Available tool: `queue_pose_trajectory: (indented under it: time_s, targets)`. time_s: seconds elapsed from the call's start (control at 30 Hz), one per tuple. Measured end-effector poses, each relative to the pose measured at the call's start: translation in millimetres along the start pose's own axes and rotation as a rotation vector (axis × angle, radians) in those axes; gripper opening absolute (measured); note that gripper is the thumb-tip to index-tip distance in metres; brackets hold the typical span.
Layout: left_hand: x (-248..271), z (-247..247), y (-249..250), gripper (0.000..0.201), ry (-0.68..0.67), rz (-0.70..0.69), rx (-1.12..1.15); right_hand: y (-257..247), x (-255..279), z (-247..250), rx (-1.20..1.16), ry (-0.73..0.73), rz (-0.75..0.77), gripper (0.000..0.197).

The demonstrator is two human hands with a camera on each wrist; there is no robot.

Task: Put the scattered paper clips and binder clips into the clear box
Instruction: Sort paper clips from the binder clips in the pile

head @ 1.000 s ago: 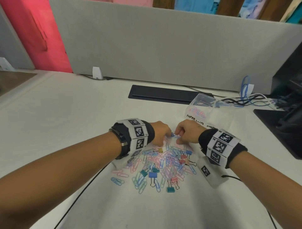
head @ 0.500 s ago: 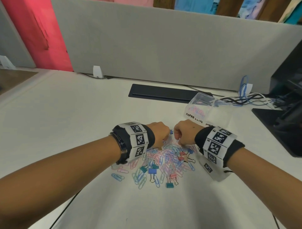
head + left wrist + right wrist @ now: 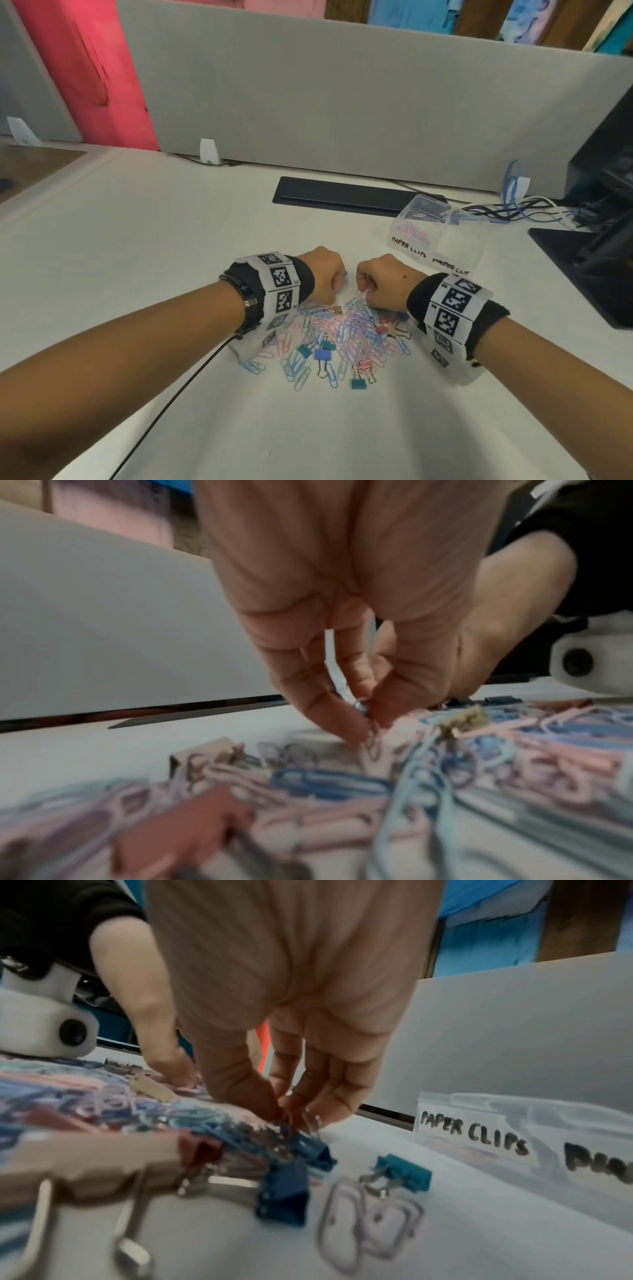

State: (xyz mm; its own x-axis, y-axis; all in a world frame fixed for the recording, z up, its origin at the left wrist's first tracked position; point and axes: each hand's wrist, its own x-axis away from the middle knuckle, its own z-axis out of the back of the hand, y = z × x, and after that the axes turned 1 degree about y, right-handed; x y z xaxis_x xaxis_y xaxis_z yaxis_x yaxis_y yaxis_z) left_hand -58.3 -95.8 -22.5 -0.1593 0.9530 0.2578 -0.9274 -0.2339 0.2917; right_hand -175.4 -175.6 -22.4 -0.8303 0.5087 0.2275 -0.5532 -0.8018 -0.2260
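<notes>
White desk (image 3: 144,260), grey partition behind. Clip pile (image 3: 337,337) lies between both wrists; clear box (image 3: 423,224) stands just beyond, to the right. Left hand (image 3: 322,272) pinches a blue paper clip (image 3: 371,733); right hand (image 3: 380,281) pinches a blue binder clip (image 3: 313,1146) by its wire handles. Advice: lift straight up, shaking tangled neighbours loose first.

Soft, even indoor light is being spread across the white desk (image 3: 102,257) in the head view, and only faint shadows are being cast under the forearms. Straight edges such as the grey partition (image 3: 342,102) are being bent by wide-angle distortion. In both wrist views, the nearest paper clips (image 3: 205,818) and binder clips (image 3: 284,1191) are being rendered heavily out of focus, and edges are being smeared. The handwritten label on the clear box (image 3: 479,1137) is being kept fairly legible.
</notes>
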Motion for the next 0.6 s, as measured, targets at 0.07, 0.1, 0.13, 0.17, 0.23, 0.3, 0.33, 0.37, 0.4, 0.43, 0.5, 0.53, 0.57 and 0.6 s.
queue_pose_trajectory:
  time_s: [0.07, 0.1, 0.13, 0.17, 0.23, 0.3, 0.33, 0.37, 0.4, 0.43, 0.5, 0.53, 0.57, 0.6]
  targets:
    - [2, 5, -3, 0.025, 0.045, 0.050, 0.072, 2, -2, 1, -0.029, 0.019, 0.000, 0.024]
    - [4, 8, -4, 0.025, 0.061, 0.080, 0.109, 3, -3, 1, -0.062, 0.031, -0.007, 0.024]
    - [6, 12, -6, 0.025, 0.075, 0.108, 0.151, 4, -3, 3, -0.111, 0.046, -0.015, 0.023]
    - [8, 15, -9, 0.025, 0.084, 0.133, 0.202, 6, -4, 4, -0.170, 0.059, -0.027, 0.023]
    - [11, 23, -16, 0.024, 0.092, 0.177, 0.365, 8, -5, 7, -0.311, 0.076, -0.047, 0.023]
    - [15, 28, -24, 0.024, 0.085, 0.196, 0.538, 9, -4, 11, -0.489, 0.073, -0.070, 0.024]
    - [18, 31, -27, 0.023, 0.070, 0.210, 0.614, 8, -4, 12, -0.590, 0.060, -0.091, 0.024]
    - [21, 32, -29, 0.021, 0.048, 0.236, 0.700, 6, -3, 14, -0.706, 0.034, -0.122, 0.023]
    - [26, 33, -29, 0.018, 0.015, 0.275, 0.803, 4, -1, 15, -0.830, 0.003, -0.155, 0.022]
    - [30, 33, -31, 0.020, -0.028, 0.314, 0.908, 1, 0, 16, -0.952, -0.020, -0.188, 0.024]
    - [37, 30, -36, 0.029, -0.110, 0.356, 1.082, -2, 0, 16, -1.161, -0.036, -0.246, 0.029]
    - [39, 28, -38, 0.031, -0.145, 0.362, 1.150, -3, 1, 15, -1.250, -0.047, -0.276, 0.029]
    - [40, 27, -40, 0.029, -0.170, 0.365, 1.198, -3, 1, 15, -1.321, -0.063, -0.300, 0.027]
    - [41, 26, -41, 0.028, -0.181, 0.375, 1.220, -3, 1, 14, -1.333, -0.083, -0.317, 0.026]
